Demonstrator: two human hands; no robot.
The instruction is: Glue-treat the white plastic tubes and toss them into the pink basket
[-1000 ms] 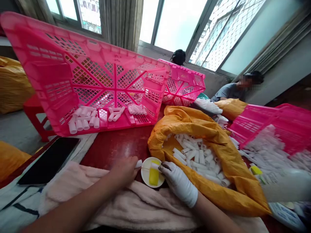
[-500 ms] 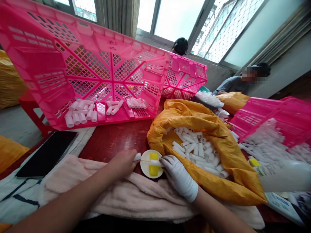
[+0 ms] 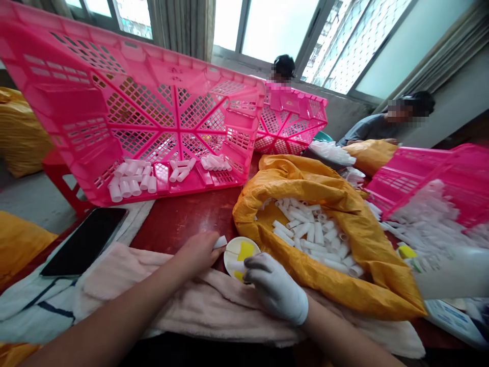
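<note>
My bare left hand [image 3: 198,251] pinches a small white tube [image 3: 220,241] beside a small white dish [image 3: 231,250] that holds a yellow sponge [image 3: 246,250]. My right hand [image 3: 274,286], in a white glove, is curled closed over the near edge of the dish; what its fingers hold is hidden. Both forearms rest on a pale pink towel [image 3: 214,316]. Just right of the dish, an open orange bag [image 3: 336,265] holds several white tubes [image 3: 309,229].
A tilted pink crate [image 3: 126,81] with several white tubes stands behind, a second pink crate [image 3: 294,122] farther back. A black phone [image 3: 84,242] lies left. Another pink crate [image 3: 439,178] spills tubes at right. Two people sit by the window.
My gloved right hand has slid left over the dish and closed, covering part of the yellow sponge. My left hand has stayed put with the white tube.
</note>
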